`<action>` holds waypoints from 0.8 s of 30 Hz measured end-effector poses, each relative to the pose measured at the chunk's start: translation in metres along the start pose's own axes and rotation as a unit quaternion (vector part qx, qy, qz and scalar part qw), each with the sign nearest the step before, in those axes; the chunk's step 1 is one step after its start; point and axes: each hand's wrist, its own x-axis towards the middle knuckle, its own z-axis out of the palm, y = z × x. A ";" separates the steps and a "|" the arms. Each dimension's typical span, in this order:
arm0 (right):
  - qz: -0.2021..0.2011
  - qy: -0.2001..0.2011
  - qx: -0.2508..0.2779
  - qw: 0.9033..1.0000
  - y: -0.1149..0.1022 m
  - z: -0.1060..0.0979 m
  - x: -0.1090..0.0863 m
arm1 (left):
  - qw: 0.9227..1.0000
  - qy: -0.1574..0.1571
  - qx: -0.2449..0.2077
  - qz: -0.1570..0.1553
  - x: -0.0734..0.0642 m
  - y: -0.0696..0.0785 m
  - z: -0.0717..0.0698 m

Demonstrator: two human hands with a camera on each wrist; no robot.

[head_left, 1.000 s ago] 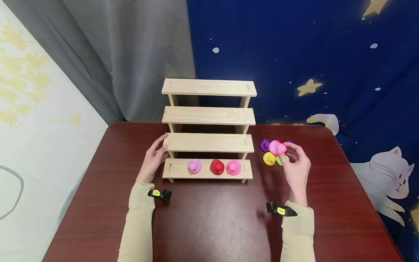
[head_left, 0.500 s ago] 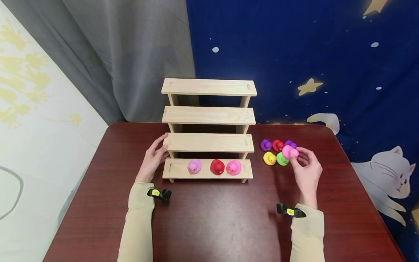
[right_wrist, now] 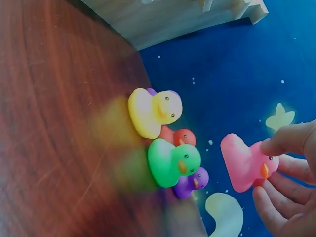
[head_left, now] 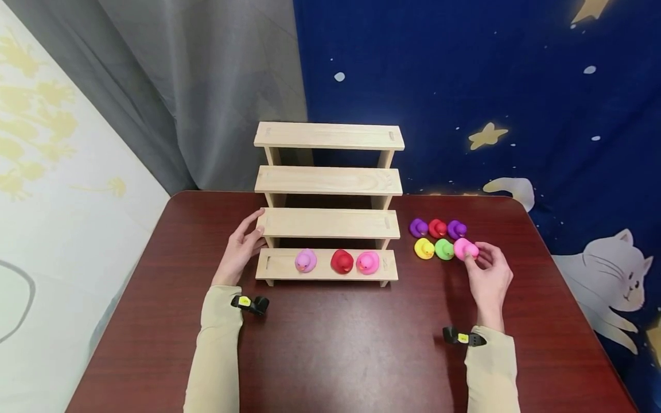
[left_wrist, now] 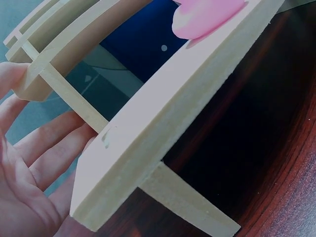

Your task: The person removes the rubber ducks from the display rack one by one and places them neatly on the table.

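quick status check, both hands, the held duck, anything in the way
Left hand touching left end of rack. Right hand pinching pink duck, off the table. Green duck close by, nothing seen blocking.

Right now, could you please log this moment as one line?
Left hand: touches wooden rack; right hand: grips pink duck; lowest step: three ducks

Right hand (head_left: 488, 272): moved rightward and nearer the person with the held pink duck (head_left: 463, 248) | held pink duck: went from partly covering the tabletop red duck (head_left: 437, 228) to just right of the green duck (head_left: 443, 249) | tabletop red duck: came into full view
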 end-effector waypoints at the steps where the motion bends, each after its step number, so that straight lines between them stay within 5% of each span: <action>1: 0.005 0.004 -0.005 1.000 0.001 0.000 0.000 | 1.000 0.001 0.000 0.001 0.000 0.000 0.000; 9: 0.025 0.021 -0.042 0.999 0.016 0.002 0.007 | 1.000 0.001 -0.014 -0.007 0.000 0.003 0.001; 16: 0.067 -0.001 -0.039 0.997 0.037 0.010 0.019 | 1.000 -0.005 -0.015 -0.006 -0.010 0.023 0.008; 24: 0.092 -0.018 -0.041 0.995 0.050 0.020 0.024 | 1.000 0.001 -0.016 -0.009 -0.012 0.025 0.009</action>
